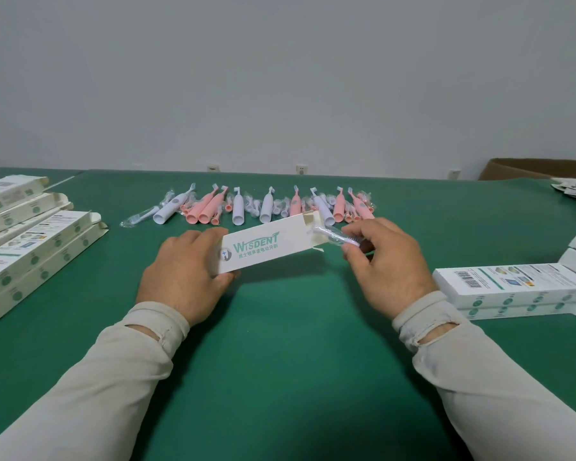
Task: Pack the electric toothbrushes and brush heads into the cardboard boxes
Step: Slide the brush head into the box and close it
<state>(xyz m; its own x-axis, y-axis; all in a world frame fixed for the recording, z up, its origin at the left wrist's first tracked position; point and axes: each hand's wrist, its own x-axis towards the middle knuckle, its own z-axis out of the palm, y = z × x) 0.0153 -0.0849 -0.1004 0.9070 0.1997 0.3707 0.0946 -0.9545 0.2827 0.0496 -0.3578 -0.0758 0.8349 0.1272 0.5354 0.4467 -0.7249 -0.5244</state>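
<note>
My left hand (183, 271) grips the near end of a white cardboard box (266, 247) printed with green lettering, held just above the green table (280, 344). Its far end flap is open. My right hand (384, 264) pinches a brush head in a clear wrapper (335, 235), whose end sits in the box's open mouth. Behind the box lies a row of pink and white electric toothbrushes (266, 206) mixed with several wrapped brush heads.
Open-flapped white boxes are stacked at the left (30, 247). Closed white boxes are stacked at the right (512, 289), with more along the right edge. A brown carton (529, 168) stands at the back right, against a pale wall.
</note>
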